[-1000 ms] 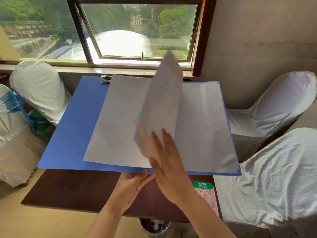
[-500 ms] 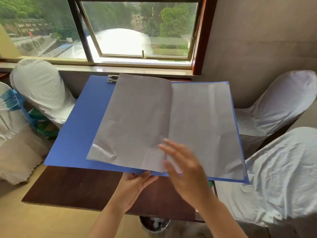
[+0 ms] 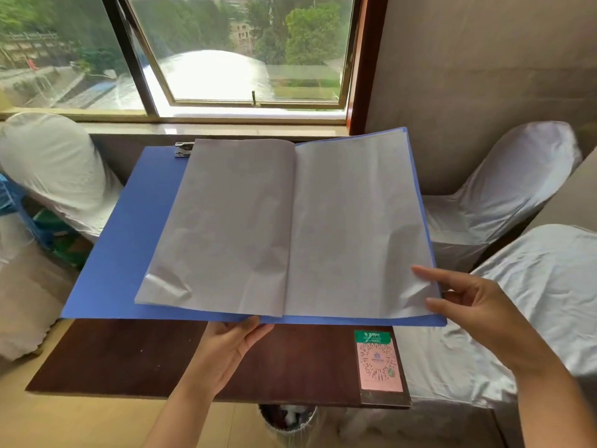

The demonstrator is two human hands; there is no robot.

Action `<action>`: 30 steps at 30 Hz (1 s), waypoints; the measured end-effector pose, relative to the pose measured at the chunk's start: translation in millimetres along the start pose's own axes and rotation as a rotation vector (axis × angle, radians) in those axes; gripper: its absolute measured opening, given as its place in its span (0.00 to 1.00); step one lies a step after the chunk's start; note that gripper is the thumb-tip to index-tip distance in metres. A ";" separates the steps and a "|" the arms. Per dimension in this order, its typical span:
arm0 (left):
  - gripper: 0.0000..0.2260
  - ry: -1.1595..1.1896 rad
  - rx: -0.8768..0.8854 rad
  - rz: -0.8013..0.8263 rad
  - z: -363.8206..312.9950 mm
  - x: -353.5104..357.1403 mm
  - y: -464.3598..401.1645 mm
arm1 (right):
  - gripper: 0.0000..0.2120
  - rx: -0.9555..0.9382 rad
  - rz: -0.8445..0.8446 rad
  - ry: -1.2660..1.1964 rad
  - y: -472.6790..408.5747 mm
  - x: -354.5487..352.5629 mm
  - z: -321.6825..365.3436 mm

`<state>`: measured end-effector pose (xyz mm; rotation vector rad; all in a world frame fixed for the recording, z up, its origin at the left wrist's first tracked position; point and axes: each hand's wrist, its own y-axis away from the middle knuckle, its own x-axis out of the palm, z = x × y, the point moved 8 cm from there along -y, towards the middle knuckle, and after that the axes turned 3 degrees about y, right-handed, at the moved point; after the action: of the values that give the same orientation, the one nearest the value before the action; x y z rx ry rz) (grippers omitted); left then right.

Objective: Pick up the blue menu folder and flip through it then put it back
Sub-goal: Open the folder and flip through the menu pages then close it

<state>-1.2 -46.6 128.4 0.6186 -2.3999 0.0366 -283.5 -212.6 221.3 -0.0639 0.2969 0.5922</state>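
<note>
The blue menu folder (image 3: 129, 240) is held open above the dark wooden table (image 3: 135, 354), with pale grey pages (image 3: 290, 227) spread flat to both sides. My left hand (image 3: 231, 345) grips the folder's near edge at the spine from below. My right hand (image 3: 475, 302) is at the lower right corner of the right-hand page, fingers spread, fingertips touching the page's edge. A metal clip (image 3: 183, 149) sits at the folder's top left.
A pink QR-code card (image 3: 379, 362) lies at the table's right near corner. White-covered chairs stand at the left (image 3: 55, 169) and the right (image 3: 504, 195), (image 3: 533, 302). A waste bin (image 3: 287, 418) is under the table. The window (image 3: 232, 53) is beyond the table.
The page that stood upright has been turned over to the left and lies flat. My right hand has moved from the middle of the folder to the lower right page corner.
</note>
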 end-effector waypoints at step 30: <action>0.26 -0.036 0.026 -0.003 6.8 8.3 7.0 | 0.17 -0.289 -0.011 0.512 -15.3 171.9 62.4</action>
<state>-14.0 -45.1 128.9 0.6400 -2.4371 0.0558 -123.3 -123.4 230.1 -0.4999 0.7047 0.5994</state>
